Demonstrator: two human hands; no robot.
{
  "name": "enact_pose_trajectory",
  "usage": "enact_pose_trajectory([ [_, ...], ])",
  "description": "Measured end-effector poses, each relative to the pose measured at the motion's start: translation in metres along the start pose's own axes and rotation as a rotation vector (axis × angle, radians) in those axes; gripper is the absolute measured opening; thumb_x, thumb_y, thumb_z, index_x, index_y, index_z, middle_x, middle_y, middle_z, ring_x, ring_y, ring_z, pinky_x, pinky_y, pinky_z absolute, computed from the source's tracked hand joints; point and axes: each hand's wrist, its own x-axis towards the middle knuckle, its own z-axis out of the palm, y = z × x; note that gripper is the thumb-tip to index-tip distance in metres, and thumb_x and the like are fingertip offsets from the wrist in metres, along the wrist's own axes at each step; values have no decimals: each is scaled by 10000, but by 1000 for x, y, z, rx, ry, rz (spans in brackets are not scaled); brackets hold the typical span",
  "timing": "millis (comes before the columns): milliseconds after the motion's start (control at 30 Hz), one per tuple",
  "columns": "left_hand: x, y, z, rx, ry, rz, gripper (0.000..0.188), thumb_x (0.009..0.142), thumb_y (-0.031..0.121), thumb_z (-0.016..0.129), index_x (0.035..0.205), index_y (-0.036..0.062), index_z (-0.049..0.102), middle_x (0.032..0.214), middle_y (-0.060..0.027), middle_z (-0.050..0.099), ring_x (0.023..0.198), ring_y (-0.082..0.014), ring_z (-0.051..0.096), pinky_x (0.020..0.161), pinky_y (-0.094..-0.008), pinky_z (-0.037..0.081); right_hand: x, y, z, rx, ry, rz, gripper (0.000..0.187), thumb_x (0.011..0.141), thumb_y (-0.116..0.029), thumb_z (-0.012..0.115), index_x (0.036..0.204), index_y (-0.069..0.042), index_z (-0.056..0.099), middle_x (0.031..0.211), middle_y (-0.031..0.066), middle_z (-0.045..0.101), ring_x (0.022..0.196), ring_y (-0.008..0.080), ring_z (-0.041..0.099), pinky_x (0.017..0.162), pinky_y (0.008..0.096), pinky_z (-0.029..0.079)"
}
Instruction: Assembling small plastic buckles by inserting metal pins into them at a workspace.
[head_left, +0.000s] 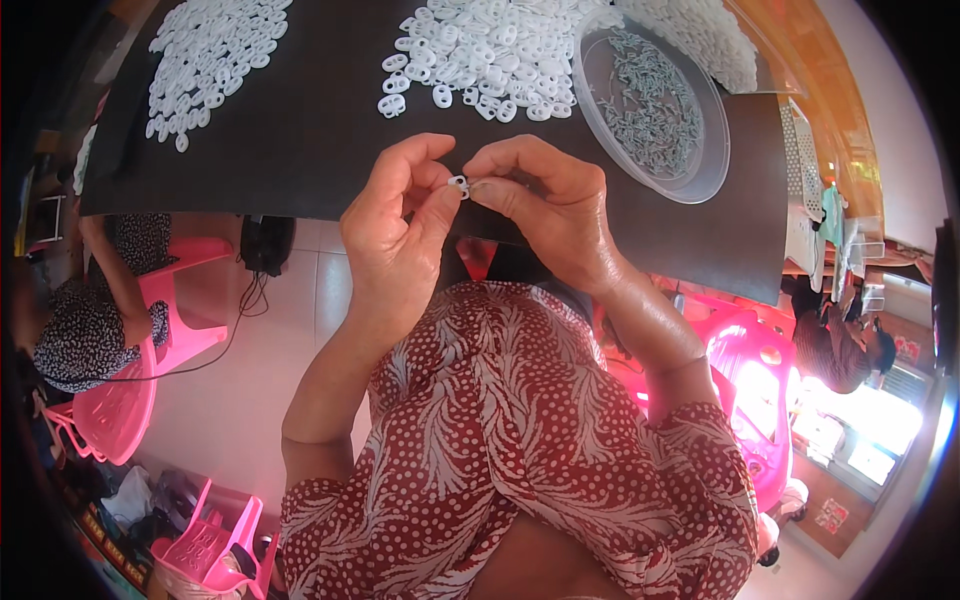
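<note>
Just above the table's near edge, my left hand (400,215) pinches a small white oval plastic piece with holes (460,186) between thumb and fingers. My right hand (545,200) meets it from the other side, thumb and forefinger closed at the piece's right edge. Whether a tiny part sits between those right fingertips is hidden. Beyond the hands lies a heap of similar white two-holed pieces (500,55). A round clear plastic tub (712,165) on the right holds many small grey-blue parts (655,110), too small to name.
The dark table (250,170) carries a second spread of white pieces (215,60) at far left and a bag of white pieces (700,40) behind the tub. A person sits on a pink chair (175,300) at left. Another pink chair (220,545) stands lower left; a cable (235,330) trails nearby.
</note>
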Motion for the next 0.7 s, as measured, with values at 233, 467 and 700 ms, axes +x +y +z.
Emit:
enact_pose_trajectory([
  [233, -1, 0, 0, -24, 18, 14, 312, 868, 17, 634, 1167, -6, 547, 860, 0, 554, 753, -59, 515, 688, -191, 447, -1, -4, 2, 54, -8, 43, 99, 807, -12, 646, 905, 1, 630, 808, 46, 600, 730, 96, 557, 645, 245, 458],
  [467, -5, 1, 2, 79, 15, 74, 298, 880, 10, 617, 1171, 3, 554, 885, -2, 546, 765, -57, 513, 702, -192, 450, -3, -1, 5, 1, -15, 75, 70, 792, -19, 640, 847, 14, 611, 762, 76, 594, 715, 145, 567, 646, 281, 459],
  [700, -10, -7, -4, 121, 51, 124, 293, 888, 5, 601, 1179, 2, 568, 887, -7, 544, 756, -57, 509, 675, -191, 453, 4, -5, 10, -131, -55, -81, 57, 779, -32, 647, 820, 2, 625, 761, 97, 605, 705, 246, 570, 638, 334, 458],
])
